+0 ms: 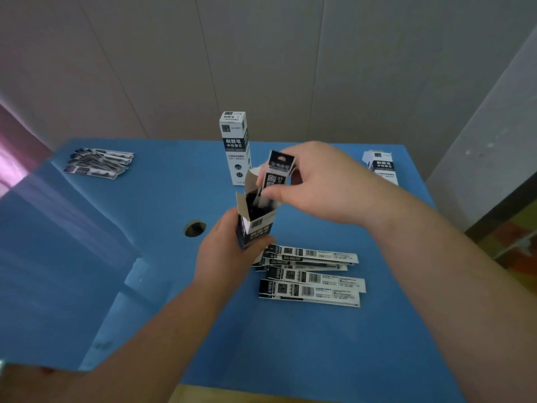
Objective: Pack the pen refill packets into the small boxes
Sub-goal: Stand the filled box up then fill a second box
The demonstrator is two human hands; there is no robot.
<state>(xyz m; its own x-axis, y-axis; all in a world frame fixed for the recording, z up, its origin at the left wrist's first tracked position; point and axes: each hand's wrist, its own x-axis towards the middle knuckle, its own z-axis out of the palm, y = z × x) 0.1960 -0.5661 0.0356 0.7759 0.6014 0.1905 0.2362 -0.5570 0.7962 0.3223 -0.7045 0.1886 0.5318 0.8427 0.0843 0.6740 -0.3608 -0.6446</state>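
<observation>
At the near edge of the blue table (pixel 290 344), two bare forearms reach in over a fanned pile of pen refill packets (pixel 311 274) lying barcode-side up, just right of the left hand (pixel 223 251). That hand's grip is wrapped around the lower body of an open small box (pixel 255 225), holding it upright with its top flaps spread. Above it, the right hand (pixel 316 181) pinches a single packet (pixel 276 175) between thumb and fingers, its lower end already inside the box mouth, where dark packets appear to sit. The step in hand looks to be the insertion itself: doing it well likely means keeping the box steady and vertical, lining the packet's narrow end against those already inside, and sliding it straight down without catching a flap or buckling the thin sleeve. A round hole (pixel 195 228) in the tabletop lies just left of the left hand. Further back, a closed box (pixel 235 146) stands upright near the middle of the table, another box (pixel 382 167) sits toward the far right edge, partly hidden behind the right hand, and a second small stack of packets (pixel 100 164) rests at the far left corner, well apart from the work. Pale wall panels (pixel 261 53) rise behind.
</observation>
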